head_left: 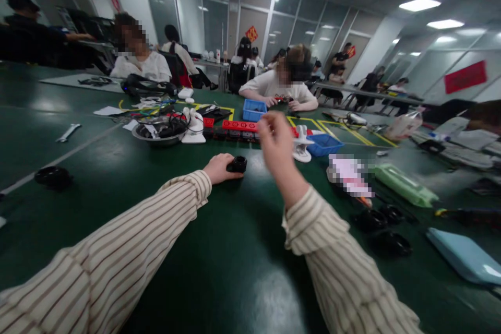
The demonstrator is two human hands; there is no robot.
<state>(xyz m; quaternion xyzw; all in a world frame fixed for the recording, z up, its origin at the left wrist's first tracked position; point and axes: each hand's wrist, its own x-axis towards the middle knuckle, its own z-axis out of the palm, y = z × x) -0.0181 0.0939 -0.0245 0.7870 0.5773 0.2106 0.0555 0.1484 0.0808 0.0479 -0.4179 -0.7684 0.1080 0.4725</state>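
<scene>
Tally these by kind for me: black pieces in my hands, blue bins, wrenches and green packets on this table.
Black piece in left hand: 1
Blue bins: 2
Wrench: 1
Green packet: 1
Total: 5

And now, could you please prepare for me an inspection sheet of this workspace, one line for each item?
Surface: green table, shiny, with yellow lines toward the far side.
Job's things: round black part in the left hand; similar parts lie to the right and at far left.
Clutter: wrench, metal bowl, blue bins, green packet, light blue pouch.
Hands: left grips the black part; right hand is raised and blurred, contents cannot be told.
Cables: dark cables in the bowl; loose wires, some yellow, behind it.
Surroundings: a person in white sits across the table; other people are farther back.
</scene>
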